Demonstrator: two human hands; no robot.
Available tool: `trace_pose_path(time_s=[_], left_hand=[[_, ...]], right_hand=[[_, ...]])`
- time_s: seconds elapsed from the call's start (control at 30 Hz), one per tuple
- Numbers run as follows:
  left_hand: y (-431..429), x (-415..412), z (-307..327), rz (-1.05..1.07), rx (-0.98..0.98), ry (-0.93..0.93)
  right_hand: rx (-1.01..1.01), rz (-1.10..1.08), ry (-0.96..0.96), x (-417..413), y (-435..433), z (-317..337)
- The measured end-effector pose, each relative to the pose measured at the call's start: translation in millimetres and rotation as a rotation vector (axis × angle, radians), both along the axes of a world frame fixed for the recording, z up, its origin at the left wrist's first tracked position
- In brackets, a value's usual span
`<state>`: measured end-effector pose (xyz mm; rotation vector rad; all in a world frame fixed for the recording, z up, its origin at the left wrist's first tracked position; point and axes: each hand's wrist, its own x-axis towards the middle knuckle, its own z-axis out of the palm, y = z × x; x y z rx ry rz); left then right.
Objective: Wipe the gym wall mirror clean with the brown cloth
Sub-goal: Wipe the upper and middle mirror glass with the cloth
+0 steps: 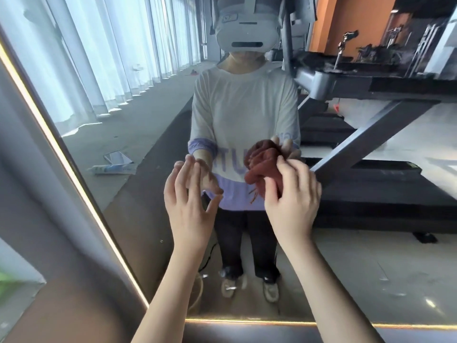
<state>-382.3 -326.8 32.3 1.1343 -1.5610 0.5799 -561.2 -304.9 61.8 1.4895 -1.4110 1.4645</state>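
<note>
The wall mirror (346, 256) fills most of the head view, framed by a lit strip along its left and bottom edges. My right hand (293, 194) holds a bunched brown cloth (263, 164) up in front of the glass, fingers curled round it. My left hand (190, 194) hovers just left of it with fingers spread and relaxed, holding nothing. Whether the cloth touches the glass I cannot tell. The mirror reflects a person in a white headset and pale shirt, with both hands and the cloth doubled.
A grey wall or frame panel (49, 219) lies left of the mirror. Reflected in the glass are a treadmill (371, 95) at right, white curtains (99, 58) at left, and a phone and a tube (113, 168) on the floor.
</note>
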Motion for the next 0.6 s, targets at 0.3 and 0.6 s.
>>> trace_pose_path(time_s=[0.3,0.6], left_hand=[[-3.3,-21.3,-6.0,0.008,0.009,-0.016],[5.9,-38.2,-1.3,-0.048,-0.108,-0.086]], right_hand=[[0.101,0.040,-0.228,-2.2,14.6,-41.7],[0.030,0.033,-0.453,-47.9,17.2,-28.5]])
